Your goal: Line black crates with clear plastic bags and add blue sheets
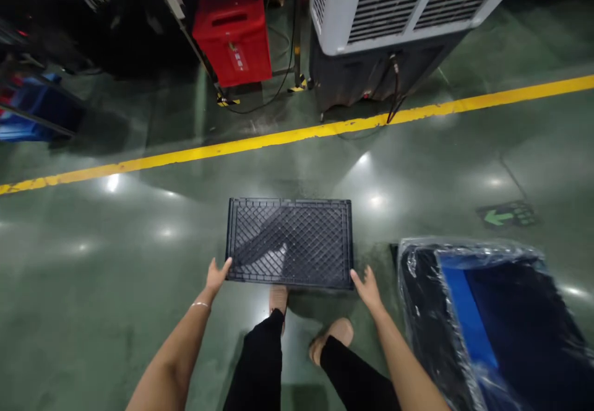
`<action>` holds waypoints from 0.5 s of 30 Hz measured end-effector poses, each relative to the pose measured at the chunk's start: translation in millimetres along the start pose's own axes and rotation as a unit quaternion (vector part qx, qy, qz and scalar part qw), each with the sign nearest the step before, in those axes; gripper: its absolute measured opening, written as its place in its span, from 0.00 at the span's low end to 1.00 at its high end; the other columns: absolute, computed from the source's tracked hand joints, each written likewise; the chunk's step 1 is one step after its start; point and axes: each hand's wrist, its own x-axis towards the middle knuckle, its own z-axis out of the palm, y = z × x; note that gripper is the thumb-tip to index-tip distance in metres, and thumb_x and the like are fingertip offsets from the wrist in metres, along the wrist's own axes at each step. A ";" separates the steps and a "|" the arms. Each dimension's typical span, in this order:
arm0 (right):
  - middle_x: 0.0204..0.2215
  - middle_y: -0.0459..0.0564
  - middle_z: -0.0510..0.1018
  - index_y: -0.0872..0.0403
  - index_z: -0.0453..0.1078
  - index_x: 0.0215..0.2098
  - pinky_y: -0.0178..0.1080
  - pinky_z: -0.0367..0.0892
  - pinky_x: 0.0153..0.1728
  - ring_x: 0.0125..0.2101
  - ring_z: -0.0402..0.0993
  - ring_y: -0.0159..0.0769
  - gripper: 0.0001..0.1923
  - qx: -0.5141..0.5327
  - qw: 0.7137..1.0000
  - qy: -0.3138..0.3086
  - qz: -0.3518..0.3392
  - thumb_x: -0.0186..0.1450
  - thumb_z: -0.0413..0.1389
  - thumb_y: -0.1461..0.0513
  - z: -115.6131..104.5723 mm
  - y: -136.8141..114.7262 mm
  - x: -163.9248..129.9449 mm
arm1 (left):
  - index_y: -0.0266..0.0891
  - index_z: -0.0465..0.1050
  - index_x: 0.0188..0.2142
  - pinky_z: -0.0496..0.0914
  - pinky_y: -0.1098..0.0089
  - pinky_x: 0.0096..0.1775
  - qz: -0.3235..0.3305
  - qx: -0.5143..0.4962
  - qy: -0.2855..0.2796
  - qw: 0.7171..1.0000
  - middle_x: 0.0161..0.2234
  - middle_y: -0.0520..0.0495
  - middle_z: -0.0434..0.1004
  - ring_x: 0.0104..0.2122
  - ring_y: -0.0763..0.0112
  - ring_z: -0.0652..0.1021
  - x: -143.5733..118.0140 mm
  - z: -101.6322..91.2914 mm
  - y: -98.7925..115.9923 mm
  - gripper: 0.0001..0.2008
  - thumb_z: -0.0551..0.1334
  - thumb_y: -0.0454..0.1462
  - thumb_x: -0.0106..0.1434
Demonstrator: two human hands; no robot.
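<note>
Your left hand (216,276) and right hand (369,288) are spread wide apart, each gripping a near corner of the black lattice crate (290,242), held flat out over your feet. Just right of it sits a plastic-wrapped blue bin (468,318). Further out, the yellow floor line (297,134), then the red box (234,30) and grey cooler (390,8).

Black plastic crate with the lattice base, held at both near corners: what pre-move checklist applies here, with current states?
1. Left hand at the near left corner of the black lattice plastic crate: ok.
2. Right hand at the near right corner: ok.
3. Fingers wrapped firmly round the edge: cannot tell.
4. Crate level: ok.
5. Green floor ahead free up to the yellow line: ok.
6. Clearance from the plastic-wrapped blue bin at right: ok, apart.
</note>
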 end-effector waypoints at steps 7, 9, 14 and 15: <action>0.46 0.62 0.72 0.58 0.66 0.46 0.46 0.60 0.51 0.50 0.67 0.49 0.32 -0.074 0.973 -0.002 -0.219 0.61 0.41 0.42 35.1 7.4 119.1 | 0.40 0.64 0.29 0.70 0.60 0.41 0.123 0.027 0.045 0.991 0.30 0.39 0.76 0.37 0.53 0.77 79.1 34.5 8.5 0.28 0.44 0.61 0.58; 0.40 0.59 0.74 0.56 0.68 0.41 0.45 0.63 0.47 0.45 0.70 0.47 0.31 -0.083 0.960 0.034 -0.267 0.61 0.41 0.41 37.1 6.4 137.0 | 0.41 0.63 0.27 0.70 0.62 0.38 0.162 0.018 0.048 0.985 0.28 0.42 0.75 0.34 0.56 0.77 89.6 36.7 10.4 0.29 0.45 0.63 0.55; 0.30 0.55 0.76 0.56 0.70 0.30 0.42 0.66 0.38 0.34 0.71 0.43 0.30 -0.038 0.947 0.058 -0.313 0.55 0.47 0.39 26.4 -15.3 147.4 | 0.41 0.63 0.27 0.68 0.65 0.35 0.183 0.009 0.134 0.974 0.29 0.41 0.75 0.33 0.58 0.75 87.1 28.7 39.6 0.29 0.46 0.63 0.54; 0.29 0.54 0.76 0.56 0.70 0.29 0.42 0.67 0.36 0.33 0.71 0.42 0.30 -0.023 0.948 0.060 -0.310 0.52 0.49 0.38 20.9 -19.3 142.3 | 0.41 0.63 0.26 0.67 0.65 0.35 0.179 0.014 0.139 0.974 0.28 0.41 0.74 0.32 0.58 0.75 82.0 25.4 45.5 0.29 0.46 0.63 0.54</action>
